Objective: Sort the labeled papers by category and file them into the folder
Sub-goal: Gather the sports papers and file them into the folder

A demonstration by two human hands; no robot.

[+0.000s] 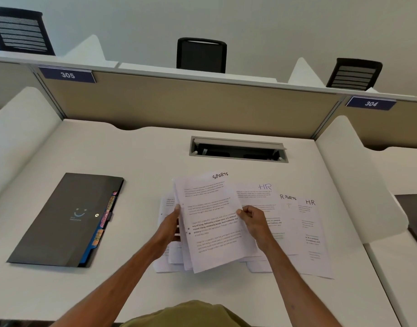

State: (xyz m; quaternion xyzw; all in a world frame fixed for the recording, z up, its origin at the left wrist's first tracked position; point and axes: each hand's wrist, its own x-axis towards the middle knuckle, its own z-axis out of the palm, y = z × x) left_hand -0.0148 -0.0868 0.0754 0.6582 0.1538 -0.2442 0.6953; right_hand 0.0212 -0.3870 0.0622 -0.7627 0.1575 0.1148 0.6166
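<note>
Pinching the stack (212, 234) by its sides, left hand (171, 228) and right hand (253, 220) hold it; the folder (61, 220) lies leftward, nearer the left hand, its long axis slanting away.

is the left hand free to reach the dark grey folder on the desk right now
Probably not yet: the left hand grips the stack of white papers with the right hand. The dark grey folder lies to its left, nothing between, so letting go frees it.
</note>
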